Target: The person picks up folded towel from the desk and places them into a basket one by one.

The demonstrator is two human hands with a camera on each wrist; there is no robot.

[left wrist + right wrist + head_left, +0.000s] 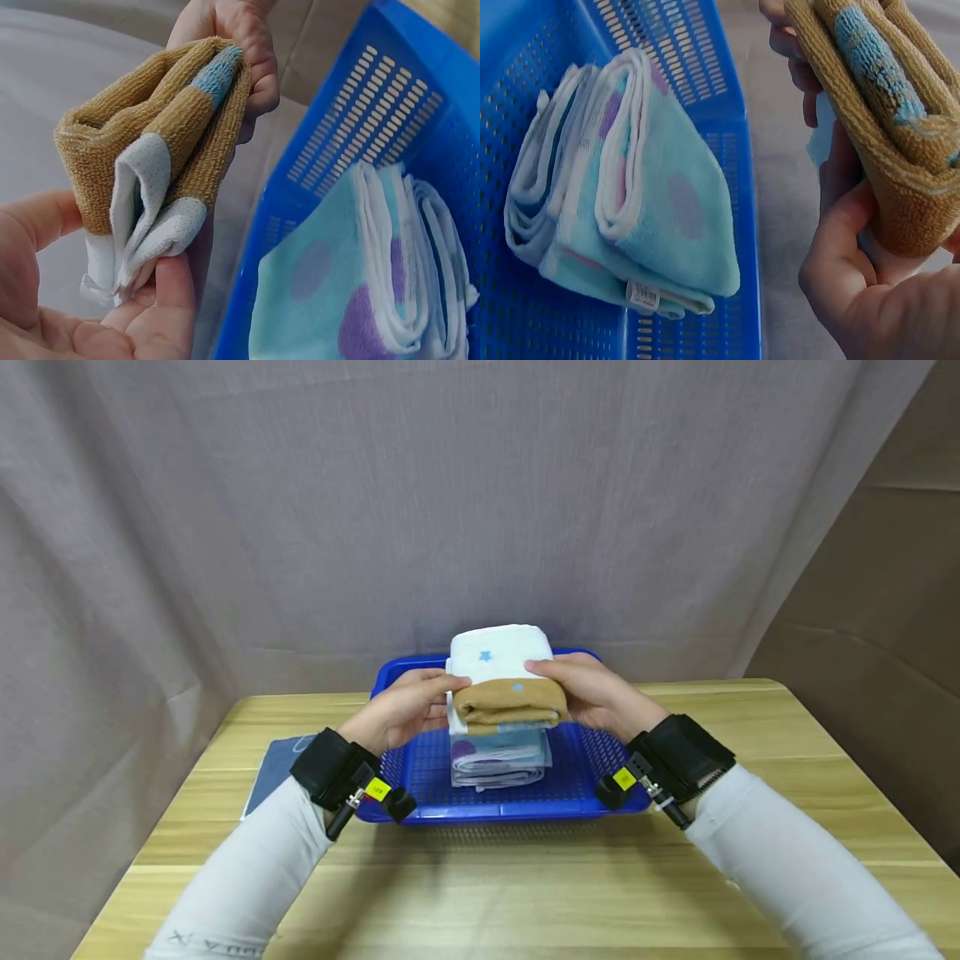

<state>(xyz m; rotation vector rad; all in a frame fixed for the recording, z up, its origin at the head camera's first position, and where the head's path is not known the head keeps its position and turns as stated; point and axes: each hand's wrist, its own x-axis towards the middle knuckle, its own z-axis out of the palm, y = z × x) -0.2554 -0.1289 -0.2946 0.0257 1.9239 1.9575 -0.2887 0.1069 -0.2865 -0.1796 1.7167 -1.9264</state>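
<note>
Both hands hold a folded towel, white with a tan band and small blue stars, raised above a blue basket. My left hand pinches its left side, thumb on top and fingers beneath. On the opposite side my right hand grips it the same way. The left wrist view shows the layered tan and white edges of the towel. Below, a folded light-blue towel with purple spots lies in the basket; the right wrist view shows a small label on this spotted towel.
A dark blue-grey cloth lies on the wooden table, left of the basket and partly behind my left forearm. A grey curtain hangs behind the table. The basket has perforated walls and a raised rim.
</note>
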